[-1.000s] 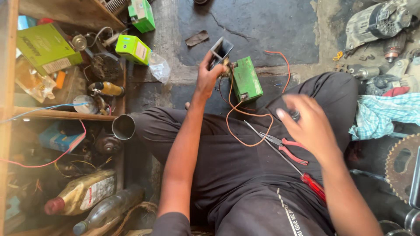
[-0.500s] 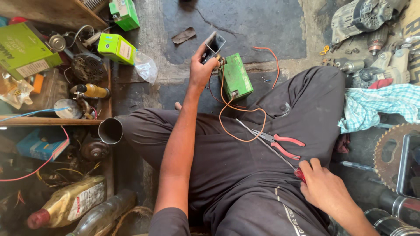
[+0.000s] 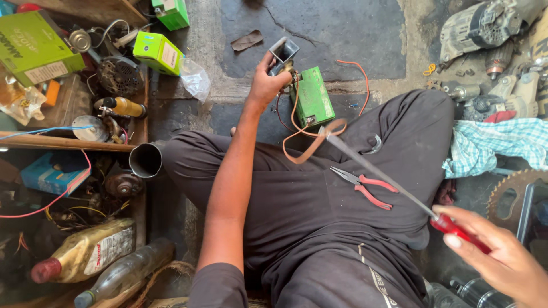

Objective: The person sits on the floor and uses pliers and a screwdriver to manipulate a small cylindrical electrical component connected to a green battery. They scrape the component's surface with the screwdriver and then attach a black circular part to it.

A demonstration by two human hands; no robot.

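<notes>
Red-handled screwdriver (image 3: 399,185) in right hand (image 3: 502,259); left hand (image 3: 265,85) grips black part (image 3: 282,54).

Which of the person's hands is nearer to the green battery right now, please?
The left. The left hand holds a small part right beside the green battery, while the right hand is far off by the thigh, its grip on a red-handled screwdriver.

The left arm stretches straight forward over the lap, its left hand (image 3: 264,84) raised with fingers curled in a grip, while the right hand (image 3: 502,259) sits low at the right, fingers pinched closed.
</notes>
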